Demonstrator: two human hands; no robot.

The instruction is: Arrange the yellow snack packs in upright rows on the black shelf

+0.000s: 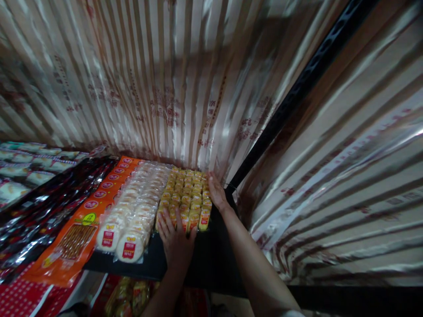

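Several rows of small yellow snack packs (187, 196) stand packed together on a dark shelf (211, 255). My left hand (175, 240) lies with fingers spread against the front packs of the rows. My right hand (216, 193) rests flat along the right side of the yellow packs, fingers stretched toward the back. Neither hand grips a pack.
Left of the yellow packs lie clear bags of round white cakes (132, 220), then orange packets (82, 224) and dark red-black packets (36, 211). Striped shiny wrapping (172, 79) covers the wall behind and at the right. A black post (291, 105) runs up the corner.
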